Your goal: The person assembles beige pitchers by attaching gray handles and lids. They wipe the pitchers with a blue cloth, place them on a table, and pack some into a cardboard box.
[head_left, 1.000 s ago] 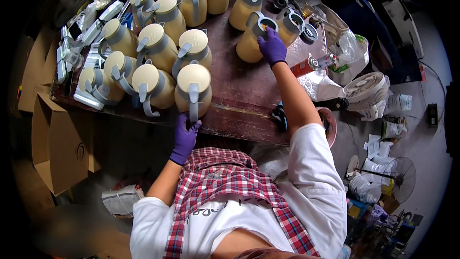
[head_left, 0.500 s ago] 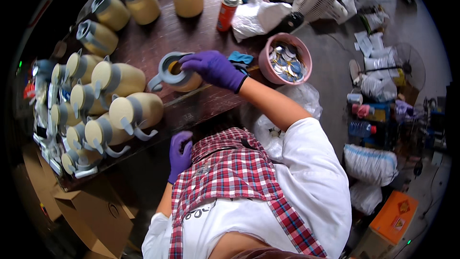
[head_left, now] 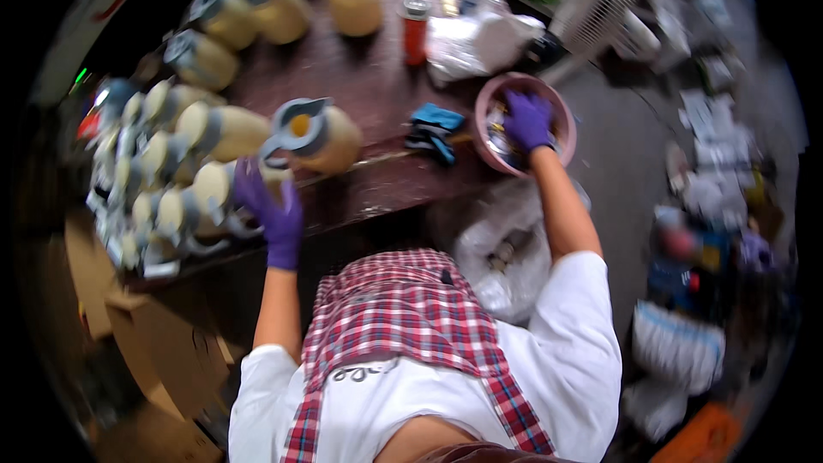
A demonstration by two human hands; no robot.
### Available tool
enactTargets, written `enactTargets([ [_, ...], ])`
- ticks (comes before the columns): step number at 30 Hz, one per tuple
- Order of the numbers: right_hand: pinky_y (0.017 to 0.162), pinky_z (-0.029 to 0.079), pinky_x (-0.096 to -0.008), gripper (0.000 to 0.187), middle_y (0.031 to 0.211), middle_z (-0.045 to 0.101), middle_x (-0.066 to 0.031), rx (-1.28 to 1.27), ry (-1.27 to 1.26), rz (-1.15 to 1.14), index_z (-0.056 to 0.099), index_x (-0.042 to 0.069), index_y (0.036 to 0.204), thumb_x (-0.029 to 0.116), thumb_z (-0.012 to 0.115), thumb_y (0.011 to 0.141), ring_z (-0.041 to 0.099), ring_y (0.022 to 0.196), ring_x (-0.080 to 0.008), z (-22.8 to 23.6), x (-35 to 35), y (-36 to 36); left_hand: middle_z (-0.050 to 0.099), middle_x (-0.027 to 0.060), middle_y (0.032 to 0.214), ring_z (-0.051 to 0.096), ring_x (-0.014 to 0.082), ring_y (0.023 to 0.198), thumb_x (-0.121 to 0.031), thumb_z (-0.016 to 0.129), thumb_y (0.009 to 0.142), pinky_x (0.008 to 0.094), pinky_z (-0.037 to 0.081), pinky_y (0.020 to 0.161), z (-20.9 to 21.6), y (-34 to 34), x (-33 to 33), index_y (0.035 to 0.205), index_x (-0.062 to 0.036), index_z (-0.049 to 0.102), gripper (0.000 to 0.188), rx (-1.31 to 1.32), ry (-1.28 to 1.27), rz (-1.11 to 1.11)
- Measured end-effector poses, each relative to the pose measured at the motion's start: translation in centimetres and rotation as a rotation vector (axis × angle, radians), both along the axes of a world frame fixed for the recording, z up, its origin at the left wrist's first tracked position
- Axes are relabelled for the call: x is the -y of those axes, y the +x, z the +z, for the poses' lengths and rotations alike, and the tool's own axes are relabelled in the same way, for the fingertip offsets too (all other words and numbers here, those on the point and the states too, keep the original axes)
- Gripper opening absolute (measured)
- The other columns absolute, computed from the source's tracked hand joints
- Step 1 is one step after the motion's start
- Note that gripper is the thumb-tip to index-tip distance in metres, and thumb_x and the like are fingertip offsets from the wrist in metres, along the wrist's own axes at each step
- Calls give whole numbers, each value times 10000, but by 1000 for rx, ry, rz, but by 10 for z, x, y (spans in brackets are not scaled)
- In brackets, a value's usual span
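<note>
A cream jug with a grey lid and handle lies tilted near the front edge of the dark wooden table. My left hand, in a purple glove, grips its grey handle from below. My right hand, also gloved in purple, reaches down into a pink bowl of small parts at the table's right end. Blur hides whether its fingers hold anything.
Several more cream jugs crowd the table's left side and back. A blue cloth, a red can and a white bag lie near the bowl. A clear plastic bag hangs below the table. Cardboard boxes stand at lower left.
My right hand let go of the jug and moved right into the pink bowl. My left hand rose from below the table edge to the jug's handle.
</note>
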State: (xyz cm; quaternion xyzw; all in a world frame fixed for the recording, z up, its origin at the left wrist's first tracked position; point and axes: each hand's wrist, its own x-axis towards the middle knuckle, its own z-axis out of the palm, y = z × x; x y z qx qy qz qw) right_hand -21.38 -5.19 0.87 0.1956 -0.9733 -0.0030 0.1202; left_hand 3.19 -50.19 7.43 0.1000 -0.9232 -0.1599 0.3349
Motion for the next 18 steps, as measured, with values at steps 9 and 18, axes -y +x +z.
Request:
enactTargets([
  [9,875,520,-424,231,984,748,-79,58,-332,79,791,144,1057,297,718,900,694,958,-298,70,-30,17,581,217,1381,544,412,1260,-149,714,885,489,419,1104,-15,-4,2,1472,-9,487,644,189,573,-127],
  [18,592,496,-283,308,799,723,-21,469,-1353,-304,767,-40,1075,248,732,969,612,655,-77,57,-17,53,642,135,1313,627,261,1215,-49,666,954,360,467,1069,5,81,-32,1377,-20,599,429,367,1009,-476],
])
